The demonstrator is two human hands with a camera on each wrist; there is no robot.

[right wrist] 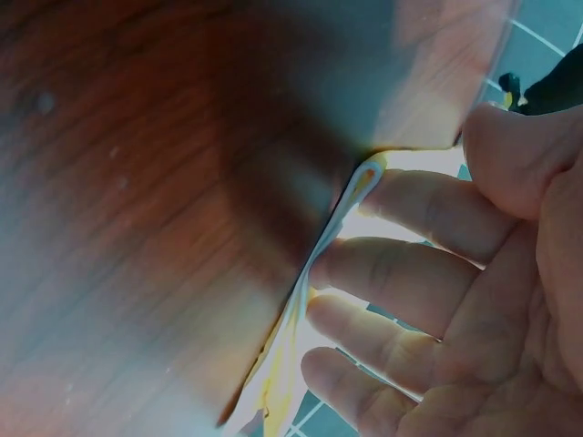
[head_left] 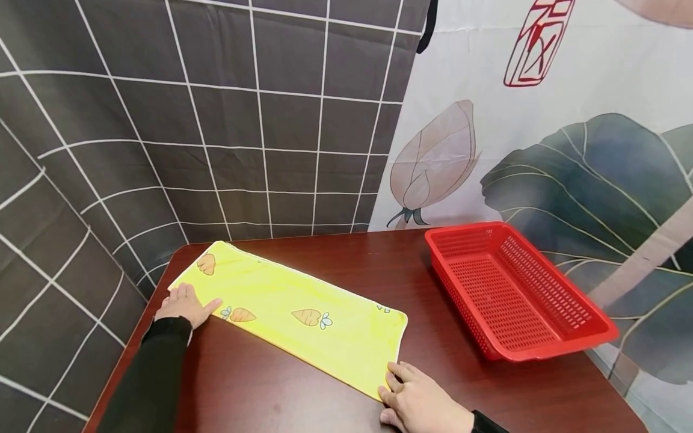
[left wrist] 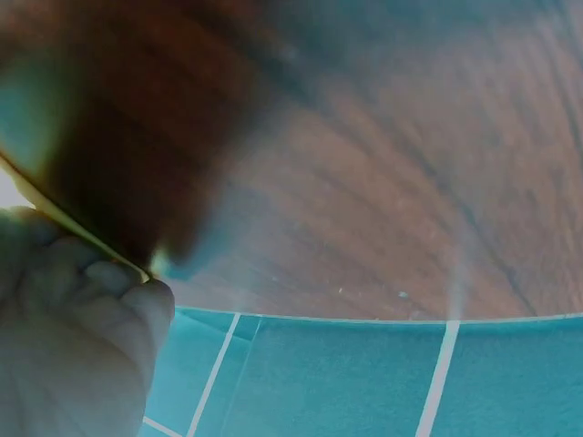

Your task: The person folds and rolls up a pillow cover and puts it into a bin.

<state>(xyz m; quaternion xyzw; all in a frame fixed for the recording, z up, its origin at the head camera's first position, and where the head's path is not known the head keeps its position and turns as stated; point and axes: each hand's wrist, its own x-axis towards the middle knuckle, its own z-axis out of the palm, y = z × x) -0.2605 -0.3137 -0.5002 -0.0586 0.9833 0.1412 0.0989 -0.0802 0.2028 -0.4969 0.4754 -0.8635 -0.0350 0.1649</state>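
Observation:
A yellow cloth (head_left: pixel 325 325) printed with carrots lies folded into a long strip, slanting across the table. My left hand (head_left: pixel 184 305) rests on its left end with the fingers stretched out and the thumb spread along the near edge. At the near right corner, the fingertips of my right hand (head_left: pixel 425 400) touch the cloth's short edge, fingers loosely extended. The right wrist view shows the folded layers (right wrist: pixel 319 246) edge-on, with the fingertips right against them. In the left wrist view, the left hand (left wrist: pixel 82 319) is dim beside a thin yellow edge.
A red plastic basket (head_left: pixel 498 294) with perforated sides stands at the table's right. The dark reddish wooden table (head_left: pixel 260 385) ends at a dark grid-patterned curtain (head_left: pixel 292 120) behind and to the left. A white hanging (head_left: pixel 444 72) with lotus pictures covers the back right.

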